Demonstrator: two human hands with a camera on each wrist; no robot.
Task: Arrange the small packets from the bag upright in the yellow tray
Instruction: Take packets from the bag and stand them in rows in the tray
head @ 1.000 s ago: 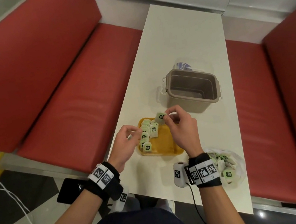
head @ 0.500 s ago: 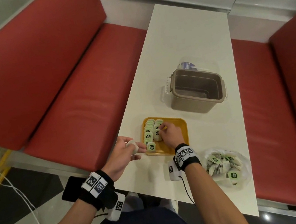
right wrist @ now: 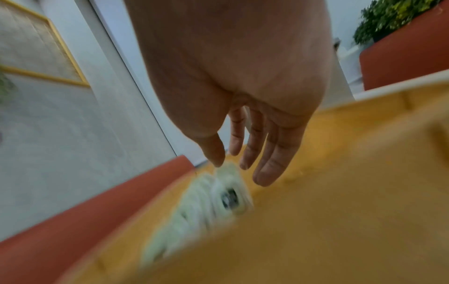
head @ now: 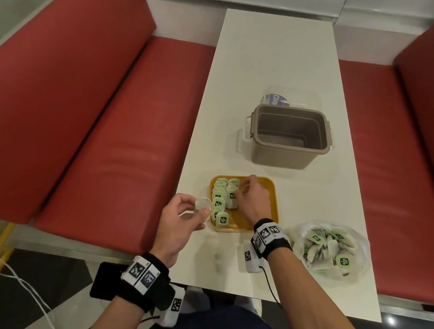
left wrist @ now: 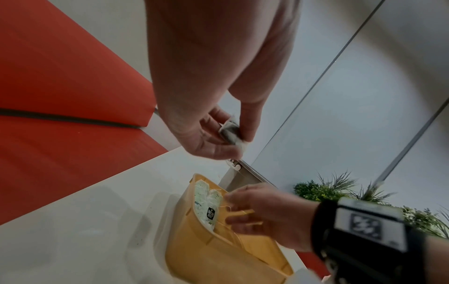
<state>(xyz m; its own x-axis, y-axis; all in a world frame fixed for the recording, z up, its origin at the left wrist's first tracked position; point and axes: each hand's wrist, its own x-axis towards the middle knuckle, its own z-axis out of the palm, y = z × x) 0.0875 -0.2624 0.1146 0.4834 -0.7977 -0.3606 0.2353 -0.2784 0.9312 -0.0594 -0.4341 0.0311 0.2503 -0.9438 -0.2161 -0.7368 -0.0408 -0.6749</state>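
Yellow tray [head: 265, 199] under my right hand [head: 252, 200] — fingers [right wrist: 269, 153] loosely spread, touching the upright tea packets [head: 220, 202]. My left hand [head: 182, 221] pinches the next packet [head: 202, 204] just left of them — nearer the rows.

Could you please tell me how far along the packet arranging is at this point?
Partly done: two rows of packets stand in the yellow tray. The left hand holds one packet; the right hand is at the second row. Many remain in the bag.
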